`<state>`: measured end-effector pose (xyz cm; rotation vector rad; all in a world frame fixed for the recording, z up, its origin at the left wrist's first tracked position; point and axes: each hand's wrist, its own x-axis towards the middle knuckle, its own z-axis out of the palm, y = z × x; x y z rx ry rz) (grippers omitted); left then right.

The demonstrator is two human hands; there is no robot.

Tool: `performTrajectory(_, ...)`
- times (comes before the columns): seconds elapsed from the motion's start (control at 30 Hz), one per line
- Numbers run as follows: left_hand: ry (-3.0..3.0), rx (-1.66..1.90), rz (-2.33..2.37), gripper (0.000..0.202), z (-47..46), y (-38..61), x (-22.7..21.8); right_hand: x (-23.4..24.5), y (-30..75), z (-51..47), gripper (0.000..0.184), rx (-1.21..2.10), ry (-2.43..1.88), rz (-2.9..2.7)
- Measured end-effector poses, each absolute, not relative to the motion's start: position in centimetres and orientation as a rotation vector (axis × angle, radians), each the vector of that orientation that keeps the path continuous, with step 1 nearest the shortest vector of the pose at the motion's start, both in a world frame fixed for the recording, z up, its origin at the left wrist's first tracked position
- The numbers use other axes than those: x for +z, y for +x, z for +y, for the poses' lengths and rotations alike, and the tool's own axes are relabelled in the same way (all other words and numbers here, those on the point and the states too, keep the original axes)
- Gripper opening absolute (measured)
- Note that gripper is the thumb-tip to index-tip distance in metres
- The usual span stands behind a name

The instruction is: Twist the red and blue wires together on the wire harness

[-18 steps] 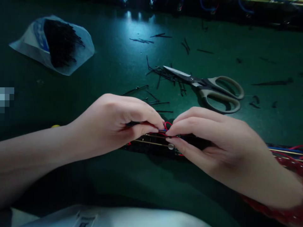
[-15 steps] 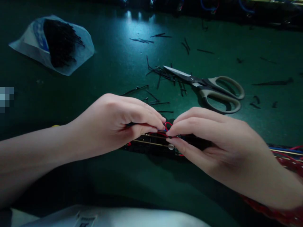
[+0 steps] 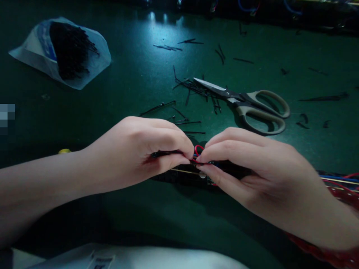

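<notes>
In the head view, my left hand (image 3: 148, 144) pinches a thin black cable tie (image 3: 195, 162) between thumb and forefinger. The fingertips of my right hand (image 3: 252, 168) close on the other end of this strip, just to the right. Both hands are over a long dark strip assembly (image 3: 179, 176), which lies across the table with gold rods and coloured wires. A small red wire (image 3: 199, 147) loops up between the fingertips. My fingers hide much of the tie and the wires beneath it.
Grey-handled scissors (image 3: 263, 112) lie beyond my right hand, blades pointing left over scattered black tie pieces (image 3: 193, 86). A clear bag (image 3: 98, 61) of black cable ties sits at the upper left. Another wired assembly (image 3: 269, 18) runs along the far edge of the green table (image 3: 126, 82).
My left hand's fingertips have shifted slightly down and right, now pinching the black tie close to the right fingertips. My right hand has stayed almost in place.
</notes>
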<state>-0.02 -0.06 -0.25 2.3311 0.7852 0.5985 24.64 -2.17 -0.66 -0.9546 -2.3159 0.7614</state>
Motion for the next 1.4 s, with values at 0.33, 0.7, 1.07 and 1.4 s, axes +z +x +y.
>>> performTrajectory(0.33, 2.366, 0.587, 0.808, 0.012, -0.35, 0.21, -0.27, -1.04, 24.56, -2.49, 0.010, 0.690, -0.932, -2.365)
performTrajectory(0.7, 2.385, 0.586, 0.797, 0.013, -0.35, 0.30, -0.06, -0.79, 24.41, -2.35, 0.012, 0.696, -0.928, -2.379)
performTrajectory(1.07, 2.398, 0.609, 0.772, 0.018, -0.49, 0.18, -0.04, -0.67, 24.40, -2.16, 0.014, 0.724, -0.928, -2.374)
performTrajectory(1.4, 2.421, 0.601, 0.790, 0.025, -0.67, -0.15, 0.04, -0.71, 24.19, -2.19, 0.016, 0.746, -0.977, -2.350)
